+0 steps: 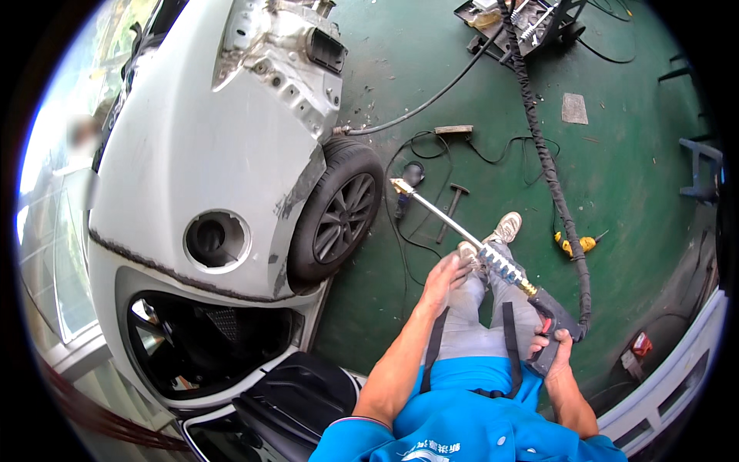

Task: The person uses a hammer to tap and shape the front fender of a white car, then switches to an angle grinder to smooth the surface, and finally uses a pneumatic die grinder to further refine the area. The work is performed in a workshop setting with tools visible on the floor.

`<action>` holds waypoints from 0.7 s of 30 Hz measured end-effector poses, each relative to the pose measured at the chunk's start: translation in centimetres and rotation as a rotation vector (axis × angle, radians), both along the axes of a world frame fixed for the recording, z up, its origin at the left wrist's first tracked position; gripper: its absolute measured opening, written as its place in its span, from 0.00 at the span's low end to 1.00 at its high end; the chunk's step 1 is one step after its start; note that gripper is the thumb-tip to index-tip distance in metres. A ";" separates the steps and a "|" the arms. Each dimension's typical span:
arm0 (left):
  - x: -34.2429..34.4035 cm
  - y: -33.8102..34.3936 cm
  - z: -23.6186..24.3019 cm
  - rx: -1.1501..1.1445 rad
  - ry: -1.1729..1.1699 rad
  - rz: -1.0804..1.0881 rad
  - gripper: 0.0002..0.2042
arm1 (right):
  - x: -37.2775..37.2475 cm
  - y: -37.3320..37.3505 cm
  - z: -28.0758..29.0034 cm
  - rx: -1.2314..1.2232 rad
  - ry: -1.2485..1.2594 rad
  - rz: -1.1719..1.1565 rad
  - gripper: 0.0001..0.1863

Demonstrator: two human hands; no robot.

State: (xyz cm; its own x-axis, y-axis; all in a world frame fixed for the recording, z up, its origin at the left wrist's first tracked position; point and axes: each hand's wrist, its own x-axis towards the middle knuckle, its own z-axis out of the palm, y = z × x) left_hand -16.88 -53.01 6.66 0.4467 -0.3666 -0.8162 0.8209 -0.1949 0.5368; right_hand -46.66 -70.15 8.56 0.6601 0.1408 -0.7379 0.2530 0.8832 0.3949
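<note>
In my right hand [556,353] is the black pistol grip of a dent-pulling weld gun [557,311], its fingers wrapped around it near the red trigger. A blue-and-white ribbed section and a long metal rod [449,219] extend from the gun toward the upper left. The rod ends in a brass-coloured tip [399,185], apart from the car's wheel [342,215]. My left hand [448,279] hovers just left of the ribbed section, fingers stretched out and holding nothing. From the gun's rear, a thick black wrapped cable [548,158] runs up toward a cart.
The grey car body [177,146] fills the left, with a round filler opening [217,240]. On the green floor lie a hammer [453,209], a blue-and-black power tool [403,204], a power strip [454,129] and a yellow drill [583,244]. The tool cart [493,35] stands ahead.
</note>
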 end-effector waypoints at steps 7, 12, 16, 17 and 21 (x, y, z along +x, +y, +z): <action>3.9 -1.2 -0.2 0.011 -0.059 0.467 0.16 | 4.5 -0.2 1.2 -0.115 -0.065 0.280 0.32; 6.7 0.4 1.6 0.042 -0.117 0.592 0.13 | 8.2 0.8 0.4 -0.209 -0.067 0.391 0.27; 9.3 1.5 1.4 0.050 -0.158 0.560 0.12 | 10.6 2.8 -0.5 -0.202 -0.067 0.349 0.26; 10.0 1.8 1.2 0.063 -0.181 0.542 0.13 | 11.5 3.4 -0.2 -0.186 -0.030 0.347 0.25; 12.0 2.6 1.3 0.088 -0.245 0.475 0.15 | 12.8 6.5 -2.0 -0.104 -0.050 0.287 0.25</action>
State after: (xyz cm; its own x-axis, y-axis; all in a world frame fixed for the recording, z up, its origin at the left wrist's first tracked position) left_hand -4.84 -50.37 7.99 0.7276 -0.0128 -0.6858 0.6825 0.1141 0.7219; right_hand -33.85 -63.67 6.53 0.6402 0.2517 -0.7258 -0.0296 0.9522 0.3040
